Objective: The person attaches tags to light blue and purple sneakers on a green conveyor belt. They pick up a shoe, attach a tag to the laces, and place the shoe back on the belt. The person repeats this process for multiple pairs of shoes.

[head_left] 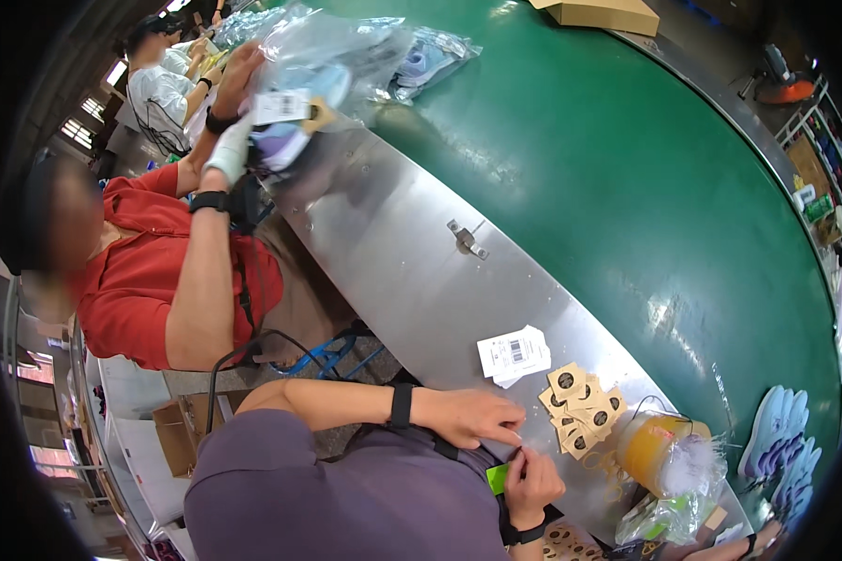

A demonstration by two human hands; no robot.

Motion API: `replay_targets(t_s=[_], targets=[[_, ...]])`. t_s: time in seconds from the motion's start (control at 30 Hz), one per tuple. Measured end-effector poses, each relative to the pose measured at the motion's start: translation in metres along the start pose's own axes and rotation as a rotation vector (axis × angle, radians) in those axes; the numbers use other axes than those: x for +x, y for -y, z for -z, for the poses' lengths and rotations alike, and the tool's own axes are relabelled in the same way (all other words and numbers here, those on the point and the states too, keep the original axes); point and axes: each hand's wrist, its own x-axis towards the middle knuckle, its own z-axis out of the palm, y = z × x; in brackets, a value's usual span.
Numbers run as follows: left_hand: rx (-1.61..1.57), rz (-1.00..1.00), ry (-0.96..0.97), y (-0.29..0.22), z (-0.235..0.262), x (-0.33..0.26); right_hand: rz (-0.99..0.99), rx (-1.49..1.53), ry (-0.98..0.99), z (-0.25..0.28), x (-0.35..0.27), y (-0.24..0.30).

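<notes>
Close to my body, both hands meet at the near edge of a steel table (393,229). My left hand (468,418) is closed, its fingertips bent down toward my right fingertips; what they pinch, if anything, is too small to tell. My right hand (536,481) is closed too, with a bright green tag (497,479) at its inner side, apparently held in its fingers. Beyond my hands lie white barcode tags (515,353) in a loose stack and a spread pile of tan square cards (585,404) with dark round prints.
Right of the cards stand a yellow tub (646,445) and a clear bag of white strands (692,467). Pale blue shoes (775,435) rest on the green surface (571,178). At left, a co-worker in a red shirt (178,290) handles a shoe in a clear bag (332,56).
</notes>
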Motion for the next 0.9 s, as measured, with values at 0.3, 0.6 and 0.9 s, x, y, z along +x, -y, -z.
replay_targets(t_s=[0.3,0.6,0.9], targets=[[0.033,0.013,0.025,-0.005,0.006,0.004,0.0,-0.015,-0.007,0.002,0.005,0.0],[0.003,0.009,-0.005,-0.004,0.001,-0.003,-0.004,0.01,0.009,0.003,0.004,0.005],[0.067,-0.037,-0.067,0.0,-0.007,-0.007,0.031,0.075,-0.023,-0.006,0.0,0.002]])
